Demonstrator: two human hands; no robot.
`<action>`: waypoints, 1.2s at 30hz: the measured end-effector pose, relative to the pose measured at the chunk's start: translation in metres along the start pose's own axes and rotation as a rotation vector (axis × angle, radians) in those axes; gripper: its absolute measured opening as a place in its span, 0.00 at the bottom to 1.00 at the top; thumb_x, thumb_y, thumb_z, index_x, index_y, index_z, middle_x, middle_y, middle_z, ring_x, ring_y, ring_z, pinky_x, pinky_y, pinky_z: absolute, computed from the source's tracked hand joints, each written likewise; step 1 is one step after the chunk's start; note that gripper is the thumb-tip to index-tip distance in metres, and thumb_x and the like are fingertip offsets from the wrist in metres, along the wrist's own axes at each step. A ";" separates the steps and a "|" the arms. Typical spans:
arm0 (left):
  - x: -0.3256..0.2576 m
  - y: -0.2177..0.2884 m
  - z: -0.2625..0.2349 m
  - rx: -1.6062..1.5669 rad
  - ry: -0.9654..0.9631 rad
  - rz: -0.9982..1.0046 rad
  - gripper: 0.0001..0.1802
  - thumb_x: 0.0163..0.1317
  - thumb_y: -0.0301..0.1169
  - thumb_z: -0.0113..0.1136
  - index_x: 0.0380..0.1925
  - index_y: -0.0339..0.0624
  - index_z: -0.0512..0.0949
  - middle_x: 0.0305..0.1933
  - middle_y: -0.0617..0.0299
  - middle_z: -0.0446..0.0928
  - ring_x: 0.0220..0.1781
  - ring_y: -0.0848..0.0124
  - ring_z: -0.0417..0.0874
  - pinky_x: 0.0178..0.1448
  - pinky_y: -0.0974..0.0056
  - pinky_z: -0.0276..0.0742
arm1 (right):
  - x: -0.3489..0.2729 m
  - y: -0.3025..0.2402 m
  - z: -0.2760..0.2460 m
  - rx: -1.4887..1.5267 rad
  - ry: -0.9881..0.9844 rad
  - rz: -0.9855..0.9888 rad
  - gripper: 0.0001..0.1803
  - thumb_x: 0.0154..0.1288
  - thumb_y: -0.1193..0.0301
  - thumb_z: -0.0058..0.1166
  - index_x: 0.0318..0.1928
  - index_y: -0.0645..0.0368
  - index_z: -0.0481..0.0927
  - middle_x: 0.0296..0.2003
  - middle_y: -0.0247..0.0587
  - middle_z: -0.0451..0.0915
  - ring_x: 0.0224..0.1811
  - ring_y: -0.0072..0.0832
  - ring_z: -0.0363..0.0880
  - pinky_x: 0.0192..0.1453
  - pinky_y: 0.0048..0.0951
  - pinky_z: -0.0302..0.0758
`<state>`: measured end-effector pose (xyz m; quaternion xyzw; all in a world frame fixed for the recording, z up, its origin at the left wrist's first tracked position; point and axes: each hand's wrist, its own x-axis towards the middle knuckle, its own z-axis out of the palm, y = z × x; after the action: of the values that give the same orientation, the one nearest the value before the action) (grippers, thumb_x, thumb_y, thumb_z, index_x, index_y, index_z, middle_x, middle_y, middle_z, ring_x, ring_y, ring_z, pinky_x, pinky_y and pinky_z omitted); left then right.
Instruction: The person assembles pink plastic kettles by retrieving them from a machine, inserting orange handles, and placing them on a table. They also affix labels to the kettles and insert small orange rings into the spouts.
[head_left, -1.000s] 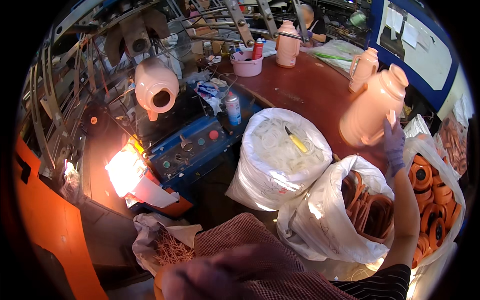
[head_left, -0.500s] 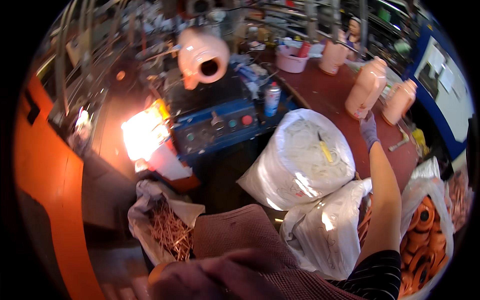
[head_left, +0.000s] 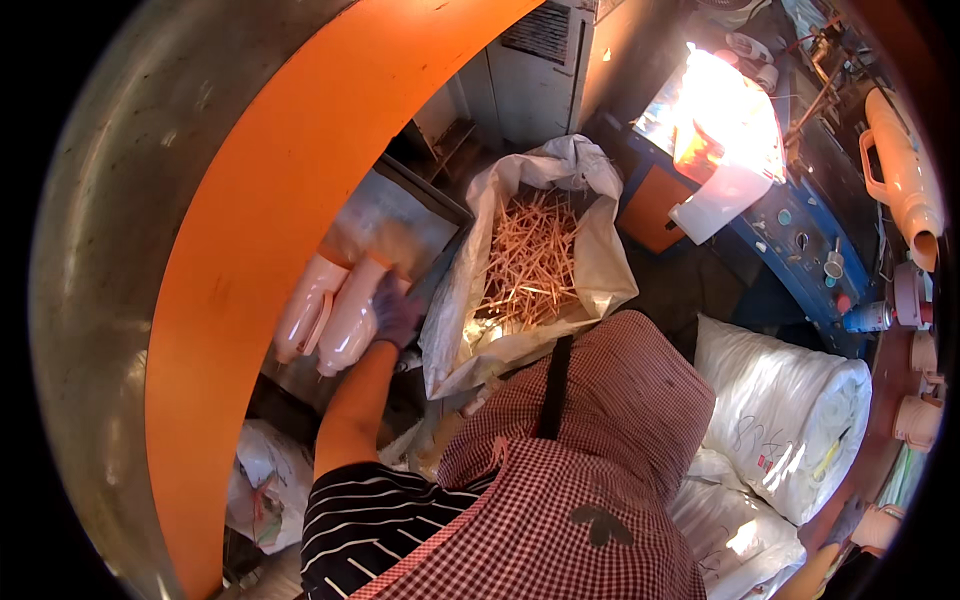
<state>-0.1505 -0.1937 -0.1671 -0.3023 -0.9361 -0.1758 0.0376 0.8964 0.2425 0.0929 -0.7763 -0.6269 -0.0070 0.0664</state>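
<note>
Left hand point(head_left: 396, 312) in a purple glove was clamped on a pale pink plastic bottle point(head_left: 350, 320), which lay beside a second pale pink plastic bottle point(head_left: 303, 310), both just left of the white sack of orange sticks point(head_left: 535, 260). Right hand was out of sight.

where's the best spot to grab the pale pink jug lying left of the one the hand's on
Probably by its moulded loop handle. The free jug lies on its side on the metal tray, beside the jug under the gloved left hand. The handle seems to face up along its right edge, so coming from above looks easiest; the orange guard crowds its left side.
</note>
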 end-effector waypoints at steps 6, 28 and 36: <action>0.020 -0.104 0.024 0.462 -0.293 -0.321 0.67 0.31 0.51 0.80 0.73 0.51 0.51 0.72 0.50 0.60 0.73 0.49 0.59 0.73 0.48 0.61 | -0.053 -0.012 -0.028 0.137 -0.034 0.093 0.19 0.70 0.63 0.52 0.49 0.69 0.80 0.40 0.42 0.83 0.42 0.33 0.78 0.45 0.36 0.74; 0.111 0.301 -0.248 -0.538 -1.259 0.695 0.67 0.27 0.30 0.84 0.73 0.39 0.56 0.69 0.51 0.68 0.71 0.62 0.66 0.72 0.56 0.66 | -0.056 -0.726 0.055 0.370 0.437 -1.101 0.05 0.51 0.71 0.58 0.23 0.58 0.78 0.28 0.44 0.75 0.43 0.42 0.77 0.55 0.41 0.74; 0.059 0.346 -0.079 -0.445 -1.190 0.990 0.46 0.55 0.46 0.71 0.71 0.42 0.63 0.69 0.45 0.67 0.69 0.51 0.70 0.72 0.54 0.67 | -0.074 -0.728 0.036 0.433 0.090 -1.089 0.14 0.56 0.62 0.60 0.31 0.63 0.84 0.38 0.53 0.79 0.50 0.51 0.75 0.58 0.44 0.73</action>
<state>-0.0010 0.0724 0.0232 -0.7255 -0.4997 -0.1305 -0.4549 0.1692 0.3238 0.1190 -0.3101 -0.9190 0.0554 0.2370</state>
